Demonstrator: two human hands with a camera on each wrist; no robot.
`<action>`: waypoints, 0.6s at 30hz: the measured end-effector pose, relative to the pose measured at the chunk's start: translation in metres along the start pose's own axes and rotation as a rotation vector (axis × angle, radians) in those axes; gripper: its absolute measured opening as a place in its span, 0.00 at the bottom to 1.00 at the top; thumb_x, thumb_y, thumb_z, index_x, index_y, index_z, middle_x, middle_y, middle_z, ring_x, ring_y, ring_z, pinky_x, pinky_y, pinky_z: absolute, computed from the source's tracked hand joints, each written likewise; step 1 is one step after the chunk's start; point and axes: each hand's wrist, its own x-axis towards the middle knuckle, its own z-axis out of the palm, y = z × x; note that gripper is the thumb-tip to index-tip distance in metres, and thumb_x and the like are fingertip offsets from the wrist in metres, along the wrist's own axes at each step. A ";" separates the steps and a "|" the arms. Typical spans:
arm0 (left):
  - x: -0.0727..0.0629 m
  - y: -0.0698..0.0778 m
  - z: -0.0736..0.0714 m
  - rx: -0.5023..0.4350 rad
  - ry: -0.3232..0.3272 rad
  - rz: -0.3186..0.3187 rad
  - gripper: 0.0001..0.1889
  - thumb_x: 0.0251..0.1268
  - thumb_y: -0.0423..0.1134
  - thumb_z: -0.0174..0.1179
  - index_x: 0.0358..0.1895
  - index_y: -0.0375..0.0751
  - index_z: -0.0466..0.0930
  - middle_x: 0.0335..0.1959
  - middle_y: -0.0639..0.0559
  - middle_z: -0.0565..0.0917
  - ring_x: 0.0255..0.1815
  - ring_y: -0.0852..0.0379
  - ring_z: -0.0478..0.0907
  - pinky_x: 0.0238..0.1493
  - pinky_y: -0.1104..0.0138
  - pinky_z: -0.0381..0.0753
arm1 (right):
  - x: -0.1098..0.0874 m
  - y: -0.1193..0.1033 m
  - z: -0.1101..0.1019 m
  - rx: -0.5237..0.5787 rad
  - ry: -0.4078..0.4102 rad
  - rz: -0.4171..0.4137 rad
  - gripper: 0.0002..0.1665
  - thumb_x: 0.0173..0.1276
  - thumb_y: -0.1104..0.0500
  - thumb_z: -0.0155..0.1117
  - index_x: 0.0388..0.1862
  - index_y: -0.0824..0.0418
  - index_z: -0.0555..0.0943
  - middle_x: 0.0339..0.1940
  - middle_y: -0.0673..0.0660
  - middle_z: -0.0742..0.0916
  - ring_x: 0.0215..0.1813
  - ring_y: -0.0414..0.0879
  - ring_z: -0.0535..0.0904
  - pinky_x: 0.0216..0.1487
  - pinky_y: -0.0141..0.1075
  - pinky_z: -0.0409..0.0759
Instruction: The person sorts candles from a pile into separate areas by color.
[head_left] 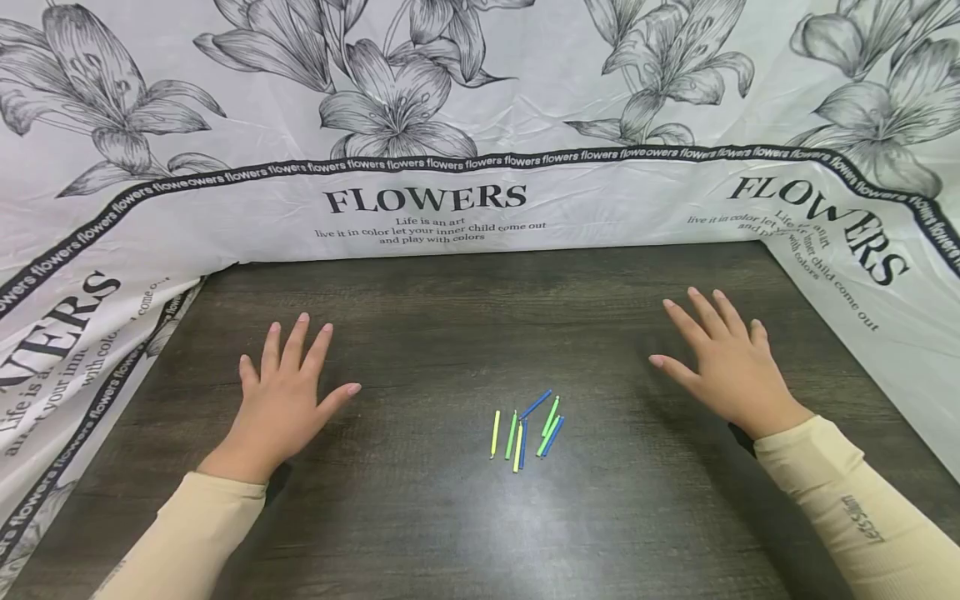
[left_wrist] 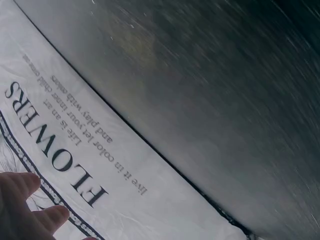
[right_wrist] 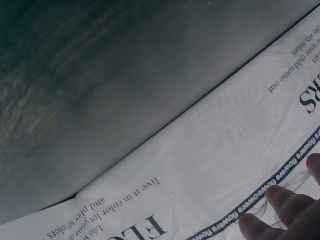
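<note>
Several thin candles lie loosely grouped near the middle of the dark wooden table (head_left: 420,333) in the head view. Among them are a yellow candle (head_left: 495,434) at the left, a green candle (head_left: 511,436) beside it, and a blue candle (head_left: 536,404) slanting at the back. To the left of the group, my left hand (head_left: 281,404) is spread palm down with nothing in it. My right hand (head_left: 735,375) is likewise spread and holds nothing, off to the right of the candles. Each wrist view catches only a few fingertips and no candles.
A white sheet (head_left: 615,208) printed with grey flowers and lettering stands behind the table and along both sides. Its lower border meets the table's back edge. Light-coloured sleeves (head_left: 187,533) cover both forearms.
</note>
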 end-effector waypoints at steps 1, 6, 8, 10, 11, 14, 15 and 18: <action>0.000 0.002 0.001 0.000 0.006 0.008 0.45 0.67 0.63 0.52 0.78 0.42 0.44 0.78 0.37 0.40 0.75 0.30 0.32 0.59 0.25 0.38 | 0.000 0.000 0.001 0.005 -0.001 -0.006 0.47 0.68 0.36 0.56 0.78 0.52 0.52 0.78 0.65 0.55 0.77 0.65 0.41 0.59 0.75 0.47; 0.001 0.011 0.003 -0.002 0.032 0.051 0.45 0.66 0.60 0.55 0.77 0.41 0.47 0.77 0.36 0.45 0.76 0.31 0.37 0.60 0.26 0.42 | 0.002 0.000 0.005 0.035 -0.003 -0.030 0.47 0.68 0.37 0.57 0.78 0.53 0.53 0.78 0.65 0.55 0.77 0.65 0.43 0.59 0.75 0.48; 0.002 0.014 0.004 -0.007 0.038 0.065 0.45 0.65 0.60 0.56 0.77 0.41 0.47 0.77 0.36 0.46 0.76 0.31 0.38 0.60 0.27 0.43 | 0.003 0.000 0.007 0.054 -0.007 -0.037 0.47 0.67 0.37 0.58 0.78 0.53 0.53 0.78 0.65 0.55 0.77 0.65 0.43 0.59 0.74 0.48; 0.002 0.017 0.005 -0.008 0.040 0.076 0.45 0.65 0.60 0.56 0.77 0.41 0.48 0.77 0.36 0.47 0.76 0.31 0.39 0.61 0.28 0.44 | 0.003 -0.001 0.007 0.080 -0.014 -0.045 0.48 0.67 0.37 0.58 0.78 0.53 0.53 0.78 0.64 0.54 0.77 0.64 0.43 0.60 0.74 0.48; 0.003 0.019 0.005 -0.008 0.038 0.081 0.45 0.65 0.59 0.56 0.77 0.41 0.48 0.77 0.36 0.47 0.76 0.32 0.40 0.61 0.28 0.44 | 0.003 -0.002 0.007 0.093 -0.018 -0.050 0.48 0.67 0.37 0.58 0.78 0.53 0.53 0.78 0.64 0.54 0.78 0.64 0.42 0.60 0.74 0.47; 0.003 0.023 0.007 -0.004 0.037 0.097 0.44 0.65 0.59 0.57 0.77 0.41 0.49 0.77 0.37 0.48 0.76 0.33 0.41 0.62 0.29 0.46 | 0.004 -0.005 0.009 0.121 -0.020 -0.071 0.48 0.67 0.38 0.59 0.78 0.53 0.53 0.78 0.64 0.54 0.78 0.64 0.42 0.61 0.74 0.47; 0.003 0.024 0.007 -0.003 0.037 0.103 0.44 0.65 0.59 0.57 0.77 0.41 0.49 0.77 0.37 0.48 0.76 0.33 0.41 0.62 0.29 0.46 | 0.004 -0.006 0.009 0.128 -0.020 -0.078 0.48 0.67 0.38 0.60 0.78 0.53 0.53 0.78 0.64 0.54 0.78 0.63 0.42 0.61 0.74 0.47; 0.004 0.029 0.009 -0.005 0.039 0.122 0.44 0.64 0.58 0.58 0.76 0.42 0.50 0.77 0.38 0.49 0.76 0.34 0.42 0.63 0.30 0.47 | 0.004 -0.009 0.011 0.138 -0.019 -0.097 0.48 0.66 0.38 0.61 0.78 0.52 0.54 0.78 0.63 0.55 0.78 0.62 0.43 0.62 0.73 0.47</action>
